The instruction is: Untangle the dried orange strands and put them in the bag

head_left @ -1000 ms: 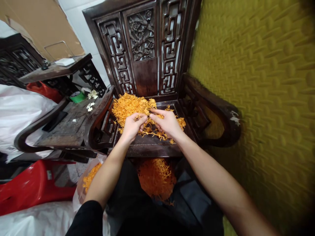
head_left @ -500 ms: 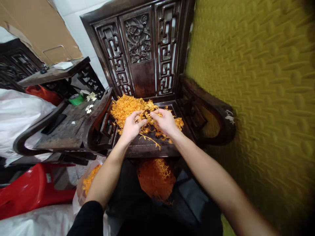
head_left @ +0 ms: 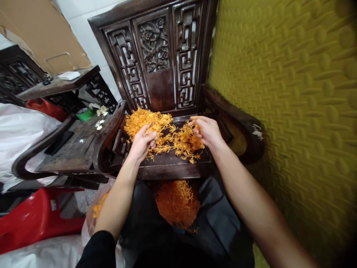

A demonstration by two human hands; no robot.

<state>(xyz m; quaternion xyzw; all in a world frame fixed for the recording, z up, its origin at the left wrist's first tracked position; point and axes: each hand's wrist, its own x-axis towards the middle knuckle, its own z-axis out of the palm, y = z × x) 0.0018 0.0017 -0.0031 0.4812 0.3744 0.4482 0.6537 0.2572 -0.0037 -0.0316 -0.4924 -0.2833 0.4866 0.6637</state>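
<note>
Orange, thin, branching sprigs that look like plastic lie on the dark wooden chair seat. The larger heap fills the seat's left back part, and a smaller heap spreads to the right. Loose sprigs trail between them. My left hand is at the front of the larger heap with thumb and fingers curled together; what they hold, if anything, is hidden. Over the back right edge of the smaller heap, my right hand hovers with its fingers loosely apart and nothing visible in them.
Carved chair back and right armrest enclose the seat, beside a yellow textured wall. An orange bag with more sprigs sits between my knees. At left are a red plastic stool and green tape.
My hands have moved apart, the right going right and the left slightly left and down. The sprig that hung below them at the seat's front is gone from there.
</note>
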